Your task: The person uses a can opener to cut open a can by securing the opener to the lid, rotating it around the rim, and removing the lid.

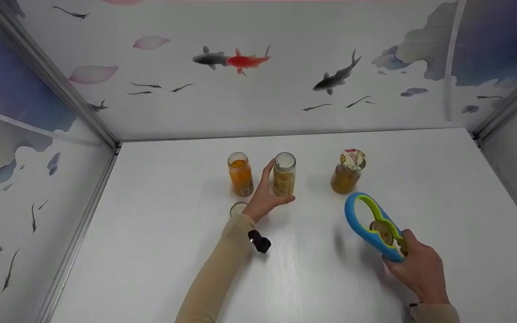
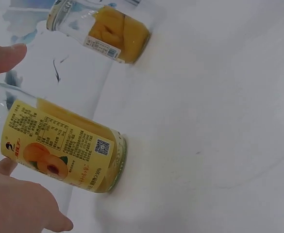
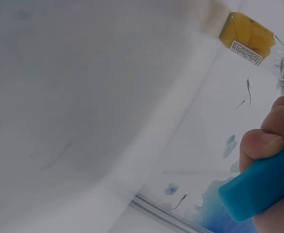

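My left hand (image 1: 265,199) is around the middle glass jar (image 1: 284,179), its thumb and finger spread on either side. This jar is uncapped and stands upright; the left wrist view shows its yellow peach label (image 2: 59,145), with the thumb and upper finger apart from the glass. In my right hand (image 1: 422,269) is a blue and green jar opener (image 1: 366,235), gripped by one end above the table. A round gold lid (image 1: 382,231) sits inside the opener's frame. The opener's blue end (image 3: 258,189) juts from curled fingers in the right wrist view.
An uncapped jar of orange fruit (image 1: 240,179) stands left of the middle jar. To the right is a jar (image 1: 344,179) with a patterned lid (image 1: 353,159). A round lid (image 1: 238,207) lies partly hidden behind the left sleeve. Printed panels (image 1: 258,103) border the white table.
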Tool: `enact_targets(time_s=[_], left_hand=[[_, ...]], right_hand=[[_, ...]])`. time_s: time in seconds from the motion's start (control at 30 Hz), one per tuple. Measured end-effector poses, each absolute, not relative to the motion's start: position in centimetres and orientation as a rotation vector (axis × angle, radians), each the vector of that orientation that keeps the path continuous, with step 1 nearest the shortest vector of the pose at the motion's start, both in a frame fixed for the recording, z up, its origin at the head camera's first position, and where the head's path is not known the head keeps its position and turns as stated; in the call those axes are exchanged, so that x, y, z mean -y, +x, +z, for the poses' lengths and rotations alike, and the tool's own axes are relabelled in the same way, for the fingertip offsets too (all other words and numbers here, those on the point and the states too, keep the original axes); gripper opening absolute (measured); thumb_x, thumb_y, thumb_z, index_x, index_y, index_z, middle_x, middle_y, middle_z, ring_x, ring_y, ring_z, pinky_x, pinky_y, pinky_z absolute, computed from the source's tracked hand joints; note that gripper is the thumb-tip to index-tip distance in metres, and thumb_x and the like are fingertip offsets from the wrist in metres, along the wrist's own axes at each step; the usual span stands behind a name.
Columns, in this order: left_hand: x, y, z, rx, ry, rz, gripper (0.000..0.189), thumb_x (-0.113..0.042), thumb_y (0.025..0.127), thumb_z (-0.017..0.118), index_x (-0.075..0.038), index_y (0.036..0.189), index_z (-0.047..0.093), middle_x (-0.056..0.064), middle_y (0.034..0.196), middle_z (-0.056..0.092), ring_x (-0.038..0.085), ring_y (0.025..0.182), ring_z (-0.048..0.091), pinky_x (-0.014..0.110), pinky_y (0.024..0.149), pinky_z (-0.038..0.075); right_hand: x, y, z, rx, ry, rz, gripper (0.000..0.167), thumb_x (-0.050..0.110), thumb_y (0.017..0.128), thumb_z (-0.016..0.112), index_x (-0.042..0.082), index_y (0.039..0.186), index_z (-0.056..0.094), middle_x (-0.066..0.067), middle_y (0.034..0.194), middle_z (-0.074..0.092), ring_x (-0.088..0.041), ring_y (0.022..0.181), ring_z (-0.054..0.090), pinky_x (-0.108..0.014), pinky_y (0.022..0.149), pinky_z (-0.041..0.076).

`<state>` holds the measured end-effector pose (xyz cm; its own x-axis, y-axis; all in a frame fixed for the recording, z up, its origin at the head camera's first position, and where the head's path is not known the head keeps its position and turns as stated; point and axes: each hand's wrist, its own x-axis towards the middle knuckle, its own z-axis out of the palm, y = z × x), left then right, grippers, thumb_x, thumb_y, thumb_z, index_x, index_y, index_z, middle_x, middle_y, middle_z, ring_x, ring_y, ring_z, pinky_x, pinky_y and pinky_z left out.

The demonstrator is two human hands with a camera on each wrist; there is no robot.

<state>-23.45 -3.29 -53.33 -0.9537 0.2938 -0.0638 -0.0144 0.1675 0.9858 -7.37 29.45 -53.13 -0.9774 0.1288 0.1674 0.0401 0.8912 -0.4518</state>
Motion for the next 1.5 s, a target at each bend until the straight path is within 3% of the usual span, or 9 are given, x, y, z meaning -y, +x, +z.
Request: enact_targets(time_s=[0.13, 0.4, 0.67, 1.03, 1.27, 1.4, 1.5], left_hand=[[3.8, -22.6, -53.6, -2.233, 0.262, 1.837, 0.115, -0.025, 0.076, 0.084, -0.033, 0.155, 0.001, -0.005, 0.161, -0.001, 0.022, 0.146, 0.002, 0.053, 0.114, 0.011], [4.5, -20.4, -53.5, -2.227, 0.206, 1.815, 0.116, -0.022, 0.078, 0.082, -0.033, 0.155, -0.004, -0.001, 0.161, -0.006, 0.025, 0.146, -0.001, 0.053, 0.113, 0.013], [4.7, -18.4, -53.9, -2.210, 0.191, 1.816, 0.122, -0.038, 0.072, 0.085, -0.036, 0.154, -0.005, -0.004, 0.161, -0.009, 0.024, 0.146, -0.003, 0.054, 0.113, 0.010], [4.2, -15.2, -53.9, -2.088, 0.398, 1.872, 0.119, -0.042, 0.074, 0.083, -0.035, 0.155, -0.004, -0.014, 0.159, -0.008, 0.014, 0.145, -0.006, 0.050, 0.114, 0.005], [3.0, -14.3, -54.2, -2.019, 0.365, 1.863, 0.112, -0.047, 0.076, 0.079, -0.033, 0.155, 0.001, -0.010, 0.160, -0.005, 0.019, 0.145, -0.006, 0.054, 0.113, 0.004], [2.2, -14.3, -54.3, -1.897, 0.349, 1.921, 0.098, -0.044, 0.084, 0.072, -0.032, 0.156, 0.007, -0.009, 0.160, 0.000, 0.020, 0.146, -0.001, 0.050, 0.115, 0.005], [1.7, -14.3, -54.5, -1.804, 0.358, 1.954, 0.078, -0.040, 0.093, 0.062, -0.032, 0.155, 0.015, -0.009, 0.160, 0.010, 0.019, 0.145, 0.014, 0.045, 0.114, 0.017]], right_hand=[[-29.3, -7.4, -53.0, 2.865, -0.117, 0.674, 0.046, 0.016, 0.066, 0.081, -0.003, 0.098, 0.053, -0.007, 0.062, 0.052, -0.023, 0.053, 0.045, -0.035, 0.049, 0.038], [-29.1, -7.4, -52.9, 2.874, -0.121, 0.677, 0.045, 0.017, 0.067, 0.080, -0.003, 0.096, 0.053, -0.007, 0.062, 0.052, -0.023, 0.053, 0.045, -0.035, 0.048, 0.038], [-28.6, -7.4, -52.8, 2.880, -0.110, 0.684, 0.044, 0.017, 0.068, 0.080, -0.003, 0.097, 0.053, -0.007, 0.062, 0.051, -0.023, 0.053, 0.045, -0.035, 0.049, 0.037], [-27.6, -7.0, -52.9, 2.897, -0.160, 0.692, 0.044, 0.017, 0.068, 0.078, -0.003, 0.098, 0.053, -0.007, 0.060, 0.051, -0.023, 0.052, 0.046, -0.034, 0.048, 0.037], [-26.0, -7.4, -52.9, 2.866, -0.105, 0.669, 0.043, 0.019, 0.066, 0.080, -0.002, 0.094, 0.054, -0.007, 0.060, 0.052, -0.022, 0.051, 0.045, -0.035, 0.048, 0.039], [-24.7, -7.6, -53.0, 2.855, -0.023, 0.665, 0.042, 0.018, 0.064, 0.080, 0.000, 0.092, 0.054, -0.005, 0.061, 0.052, -0.020, 0.050, 0.044, -0.035, 0.048, 0.040], [-23.5, -7.7, -53.0, 2.869, 0.026, 0.658, 0.042, 0.021, 0.065, 0.080, 0.002, 0.092, 0.054, -0.004, 0.062, 0.051, -0.020, 0.050, 0.043, -0.034, 0.048, 0.040]])
